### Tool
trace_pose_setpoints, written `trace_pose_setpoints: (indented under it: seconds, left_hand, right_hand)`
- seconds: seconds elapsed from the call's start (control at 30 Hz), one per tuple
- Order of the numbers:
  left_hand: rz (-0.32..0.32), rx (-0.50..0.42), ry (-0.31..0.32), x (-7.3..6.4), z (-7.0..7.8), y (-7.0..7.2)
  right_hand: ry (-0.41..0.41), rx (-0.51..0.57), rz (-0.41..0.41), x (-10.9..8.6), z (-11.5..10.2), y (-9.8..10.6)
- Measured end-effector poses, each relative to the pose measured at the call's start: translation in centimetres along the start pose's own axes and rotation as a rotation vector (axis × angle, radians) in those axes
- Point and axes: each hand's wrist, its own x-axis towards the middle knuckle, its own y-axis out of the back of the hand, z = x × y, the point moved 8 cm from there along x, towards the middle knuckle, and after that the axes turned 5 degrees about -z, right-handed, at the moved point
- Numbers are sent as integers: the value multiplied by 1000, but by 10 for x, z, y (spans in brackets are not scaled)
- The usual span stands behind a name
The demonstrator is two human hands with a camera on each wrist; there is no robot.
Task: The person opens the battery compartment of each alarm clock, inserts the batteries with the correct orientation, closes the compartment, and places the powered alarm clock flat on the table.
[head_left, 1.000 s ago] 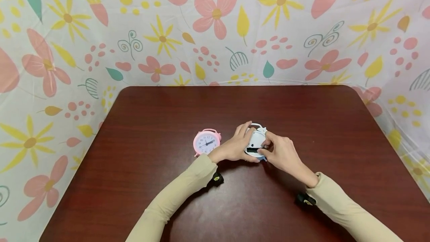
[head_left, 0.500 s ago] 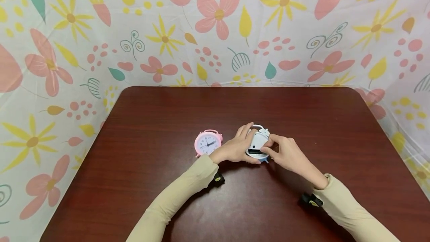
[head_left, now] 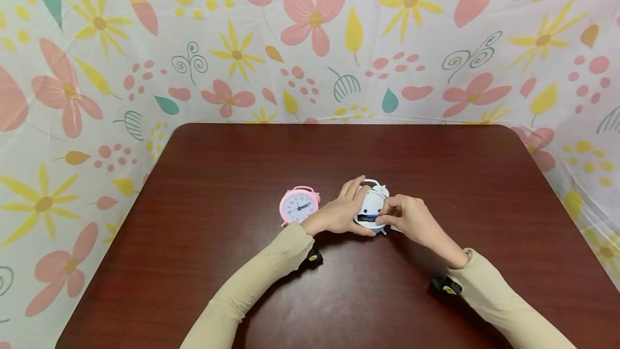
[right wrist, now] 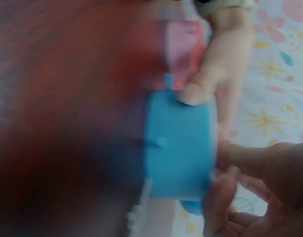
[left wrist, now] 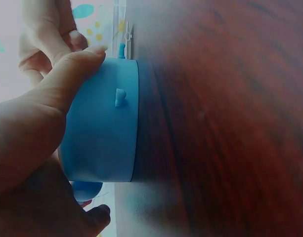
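A blue and white alarm clock (head_left: pixel 372 198) lies face down on the table, its white back up and a dark battery slot (head_left: pixel 364 218) uncovered. My left hand (head_left: pixel 339 213) grips it from the left, thumb along the near side; the blue side wall shows in the left wrist view, where the thumb (left wrist: pixel 79 69) presses the upper edge. At the slot's right end my right hand (head_left: pixel 409 222) pinches with thumb and forefinger at a slim, dark-blue battery, mostly hidden by the fingertips. The right wrist view is blurred; there the right fingers (right wrist: pixel 223 192) are close to the clock's back edge.
A pink alarm clock (head_left: pixel 298 206) lies face up left of the blue one, partly behind my left wrist. A small white piece (head_left: pixel 396 229) lies beside the blue clock, under my right hand. The brown table (head_left: pixel 242 160) meets a flowered cloth (head_left: pixel 310 69) behind.
The right hand has shifted slightly right, then its fingertips have come back over the slot's right end. A blue strip now shows along the slot. The left hand keeps its grip on the clock.
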Motion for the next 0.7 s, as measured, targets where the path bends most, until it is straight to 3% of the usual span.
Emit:
trace_pose_setpoints:
  seconds: [0.23,0.4,0.5,0.7]
  left_hand:
    - [-2,11,0,0,0,1]
    - [-11,-3,2,1,-1,-2]
    - [-12,-9,8,1,-3,-3]
    - [-3,-2,5,1,-2,-2]
  right_hand:
    - [3,-14,20,0,1,-2]
    - [-6,-8,-70,1,0,3]
    - [-47,25,-120,3,2,4]
    - [-221,48,-180,11,17,6]
